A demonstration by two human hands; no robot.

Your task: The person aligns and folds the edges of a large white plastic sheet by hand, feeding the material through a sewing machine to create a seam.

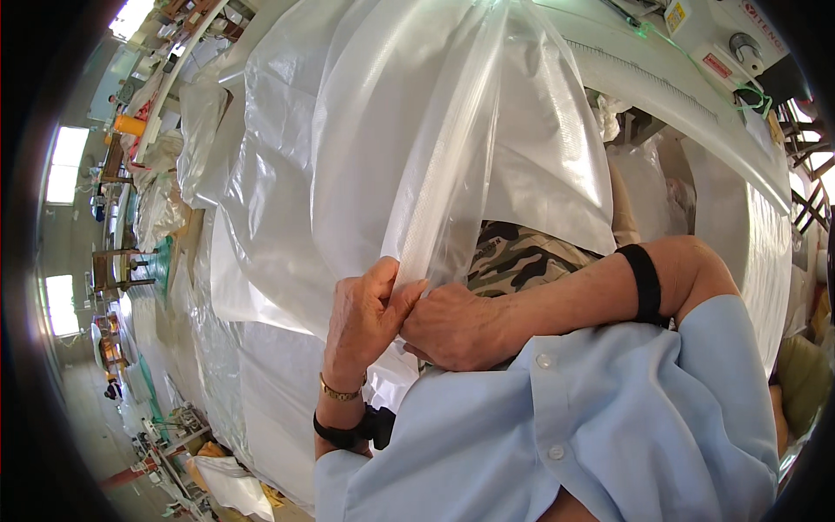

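A large sheet of translucent white woven plastic [374,130] spreads from the table down over my lap. A folded, ribbed edge strip runs down it towards my hands, with clear thin film beside it. My left hand [358,317] pinches the lower end of this strip between thumb and fingers. Right up against it, my right hand [457,326] is closed on the same plastic edge, its fingertips hidden behind the knuckles. At the top, the sheet gathers to a narrow point near a small greenish light.
At the upper right stands a white sewing machine [726,43] on a pale table [739,143] with a ruler scale [644,74] along it. More plastic sheeting [261,391] lies heaped on my left. Stools [113,270] and other workbenches stand farther left.
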